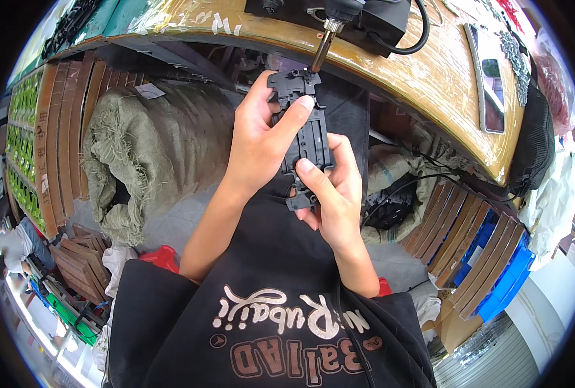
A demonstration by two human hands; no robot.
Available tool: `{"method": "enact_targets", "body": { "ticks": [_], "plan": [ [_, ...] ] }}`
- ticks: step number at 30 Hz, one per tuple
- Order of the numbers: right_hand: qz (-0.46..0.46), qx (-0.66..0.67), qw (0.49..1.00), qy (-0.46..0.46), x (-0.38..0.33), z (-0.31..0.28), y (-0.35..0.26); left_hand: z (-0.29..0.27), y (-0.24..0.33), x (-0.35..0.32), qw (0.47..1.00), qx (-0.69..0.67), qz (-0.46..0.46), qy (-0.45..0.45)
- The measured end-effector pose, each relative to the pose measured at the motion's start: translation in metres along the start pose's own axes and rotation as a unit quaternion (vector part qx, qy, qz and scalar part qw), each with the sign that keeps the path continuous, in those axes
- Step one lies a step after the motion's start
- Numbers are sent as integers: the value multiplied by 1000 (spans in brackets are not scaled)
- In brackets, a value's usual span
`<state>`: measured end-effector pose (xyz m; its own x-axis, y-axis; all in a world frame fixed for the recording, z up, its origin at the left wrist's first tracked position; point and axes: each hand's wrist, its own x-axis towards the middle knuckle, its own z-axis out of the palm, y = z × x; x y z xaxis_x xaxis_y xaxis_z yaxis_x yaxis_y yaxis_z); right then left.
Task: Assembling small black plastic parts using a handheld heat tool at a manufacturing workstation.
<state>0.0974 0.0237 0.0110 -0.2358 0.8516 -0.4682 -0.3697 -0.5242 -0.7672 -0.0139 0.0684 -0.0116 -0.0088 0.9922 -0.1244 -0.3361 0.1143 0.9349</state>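
Observation:
Both my hands grip a long black plastic part (pixel 305 139) with moulded ribs and small holes, held above my lap. My left hand (pixel 261 132) is closed round its upper half, thumb across the top. Lower down, my right hand (pixel 332 187) pinches the other end with its thumb on the face. A powered screwdriver (pixel 327 44) hangs over the bench edge, its silver shaft and brown tip pointing down. That tip meets or nearly meets the part's upper right corner; contact cannot be made out.
The worn wooden bench (pixel 442 84) curves across the front, with a phone (pixel 492 90) and a black box (pixel 384 26) on it. An open woven sack (pixel 132 155) stands at left, another sack (pixel 397 200) at right. Stacked cardboard (pixel 64 136) and a blue crate (pixel 508 275) flank me.

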Motion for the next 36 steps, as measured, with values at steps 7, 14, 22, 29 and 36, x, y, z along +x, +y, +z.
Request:
{"method": "enact_targets", "body": {
  "ticks": [7, 14, 22, 29, 36],
  "plan": [
    [78, -94, 992, 13, 9, -33, 4, -18, -24, -3, 978, 180, -106, -18],
    [-230, -107, 916, 311, -86, -173, -4, -60, 59, 13, 971, 213, -29, 101],
    [-228, -84, 678, 694, -96, -304, 53, -109, 98, 162, 695, 608, 373, 91],
    [-63, -167, 735, 654, -70, -362, 165, -147, 102, 220, 643, 710, 282, 57],
    [81, -121, 820, 553, -62, -387, 199, -158, 108, 227, 710, 624, 308, 106]
  ]
}}
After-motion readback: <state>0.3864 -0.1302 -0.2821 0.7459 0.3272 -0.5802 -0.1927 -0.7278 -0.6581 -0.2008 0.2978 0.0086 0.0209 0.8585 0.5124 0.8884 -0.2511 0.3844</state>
